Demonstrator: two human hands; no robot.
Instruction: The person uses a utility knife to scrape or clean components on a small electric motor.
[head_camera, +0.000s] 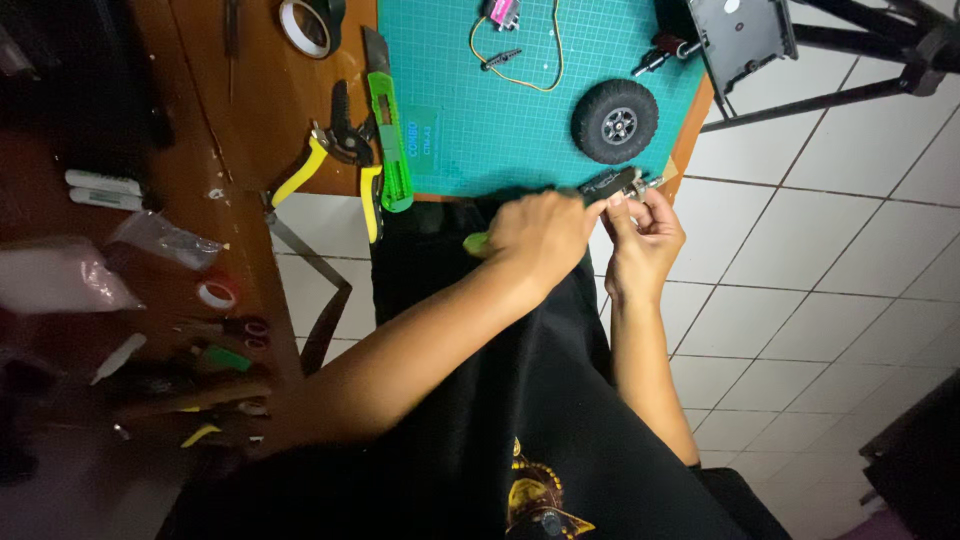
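My left hand (540, 235) is closed around a yellow-green tool handle (476, 243) and touches a small dark metal part (615, 184) at the near edge of the green cutting mat (500, 120). My right hand (645, 235) pinches the same small part from the right with its fingertips. Just beyond the hands, a black rubber model wheel (614, 121) lies on the mat. What the tool's tip looks like is hidden behind my left hand.
On the brown table lie yellow-handled pliers (335, 160), a green utility knife (388, 130), a tape roll (308, 25), a yellow wire (550, 60) and a black chassis piece (740, 35). Small tools clutter the left shelf (200, 340). White tile floor lies to the right.
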